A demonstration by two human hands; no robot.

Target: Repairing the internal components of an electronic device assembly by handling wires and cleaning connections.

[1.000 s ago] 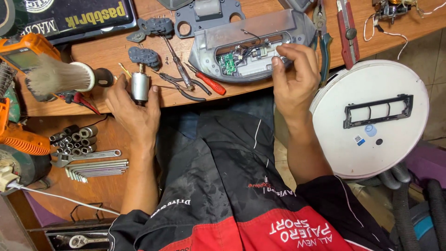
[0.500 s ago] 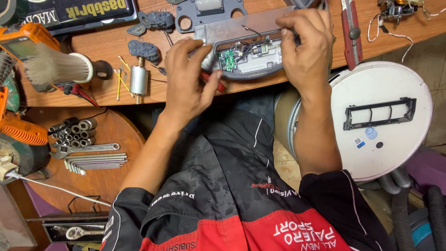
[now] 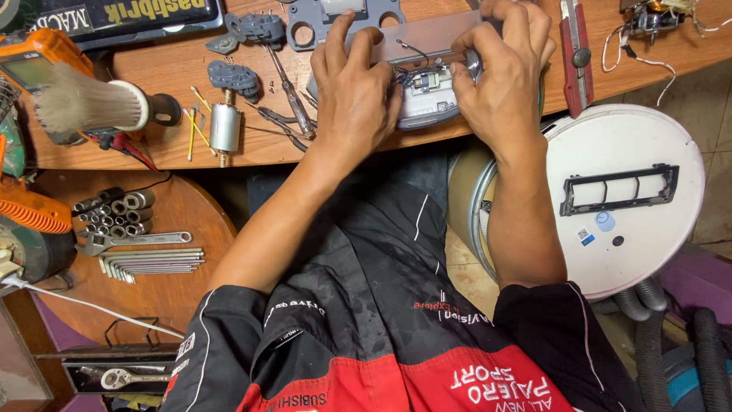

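Observation:
A grey plastic housing (image 3: 431,46) with wires and a small circuit board inside lies on the wooden workbench (image 3: 183,65). My left hand (image 3: 354,84) lies over its left half, fingers spread and pressing on it. My right hand (image 3: 503,72) grips its right end, thumb and fingers closed on a small round metal part. A small silver motor (image 3: 225,127) lies on the bench to the left, apart from both hands. A screwdriver (image 3: 288,88) lies just left of my left hand.
A round white robot vacuum body (image 3: 625,194) stands at the right beside my leg. Brush (image 3: 91,107), orange meter (image 3: 34,65), grey gear covers (image 3: 236,76), red cutter (image 3: 573,57) sit on the bench. Sockets and hex keys (image 3: 145,263) lie on a lower round table.
My left hand left the silver motor and moved right onto the grey housing. My right hand shifted up along the housing's right end. The view moved closer.

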